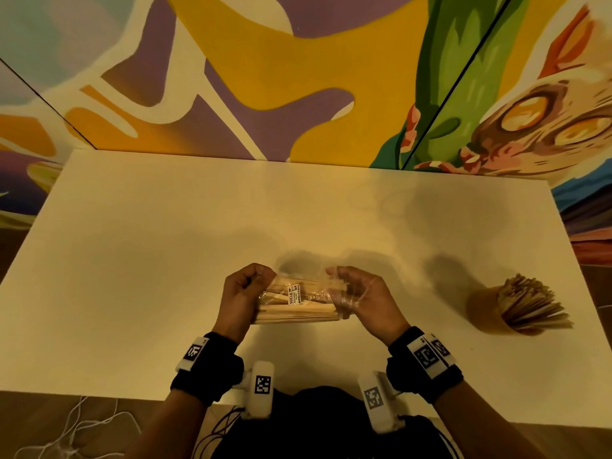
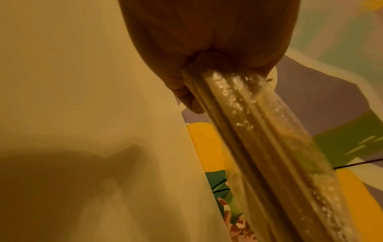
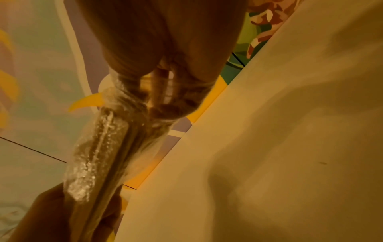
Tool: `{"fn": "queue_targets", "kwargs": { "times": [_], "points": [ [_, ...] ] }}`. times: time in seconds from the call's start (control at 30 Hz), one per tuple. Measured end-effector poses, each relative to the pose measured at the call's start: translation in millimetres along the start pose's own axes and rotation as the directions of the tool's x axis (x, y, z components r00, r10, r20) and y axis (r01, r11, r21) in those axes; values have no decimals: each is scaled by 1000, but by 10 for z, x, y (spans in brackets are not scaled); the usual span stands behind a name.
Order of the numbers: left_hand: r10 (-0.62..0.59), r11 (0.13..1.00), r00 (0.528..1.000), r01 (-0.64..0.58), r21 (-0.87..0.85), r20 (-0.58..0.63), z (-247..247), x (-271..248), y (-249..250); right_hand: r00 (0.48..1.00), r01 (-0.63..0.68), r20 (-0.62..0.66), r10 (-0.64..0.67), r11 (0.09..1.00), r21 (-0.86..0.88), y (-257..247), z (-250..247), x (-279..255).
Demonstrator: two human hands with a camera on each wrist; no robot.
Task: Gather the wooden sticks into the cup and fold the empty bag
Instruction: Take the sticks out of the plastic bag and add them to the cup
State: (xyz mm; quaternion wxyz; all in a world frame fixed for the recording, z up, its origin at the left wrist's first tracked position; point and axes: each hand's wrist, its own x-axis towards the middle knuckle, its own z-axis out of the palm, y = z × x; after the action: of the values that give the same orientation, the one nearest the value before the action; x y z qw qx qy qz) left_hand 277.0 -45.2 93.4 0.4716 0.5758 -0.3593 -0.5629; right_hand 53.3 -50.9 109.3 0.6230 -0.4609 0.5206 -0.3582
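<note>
A clear plastic bag [image 1: 299,301] full of wooden sticks is held above the white table [image 1: 165,243], lying sideways between my hands. My left hand [image 1: 243,291] grips its left end with curled fingers. My right hand [image 1: 359,293] is at the bag's right end, fingers seen through the plastic and curled round it. The bag carries a small white label [image 1: 294,294]. In the left wrist view the bag [image 2: 259,139] runs away from my fist. In the right wrist view the bag [image 3: 107,147] wraps over my fingers [image 3: 165,104]. A brown cup [image 1: 516,309] holding several sticks stands at the right.
The table's right edge lies just beyond the cup. A painted wall [image 1: 298,77] rises behind the table's far edge. White cords [image 1: 76,432] lie on the floor at the lower left.
</note>
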Motion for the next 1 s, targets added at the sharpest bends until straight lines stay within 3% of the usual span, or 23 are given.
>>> {"fn": "queue_targets", "kwargs": {
  "times": [0.07,0.2,0.4,0.7,0.9,1.0],
  "points": [
    [9,999,999,-11,46,44,43,-7,11,999,2,50,-3,1000,23,-8,43,-1],
    [49,985,990,-71,157,135,113,-22,37,1000,3,5,-3,1000,-5,46,25,16],
    [59,994,998,-59,95,3,61,-6,41,995,13,-103,3,988,152,27,-82,19],
    [21,983,993,-42,179,114,327,-85,-36,998,-62,-29,64,997,44,-31,-239,-98],
    [22,985,999,-28,172,36,419,-65,-67,990,-89,-102,99,991,102,-22,-535,-175],
    [46,977,997,-59,203,67,607,-104,-64,986,-134,-77,145,982,133,-2,-675,-235]
  ]
}}
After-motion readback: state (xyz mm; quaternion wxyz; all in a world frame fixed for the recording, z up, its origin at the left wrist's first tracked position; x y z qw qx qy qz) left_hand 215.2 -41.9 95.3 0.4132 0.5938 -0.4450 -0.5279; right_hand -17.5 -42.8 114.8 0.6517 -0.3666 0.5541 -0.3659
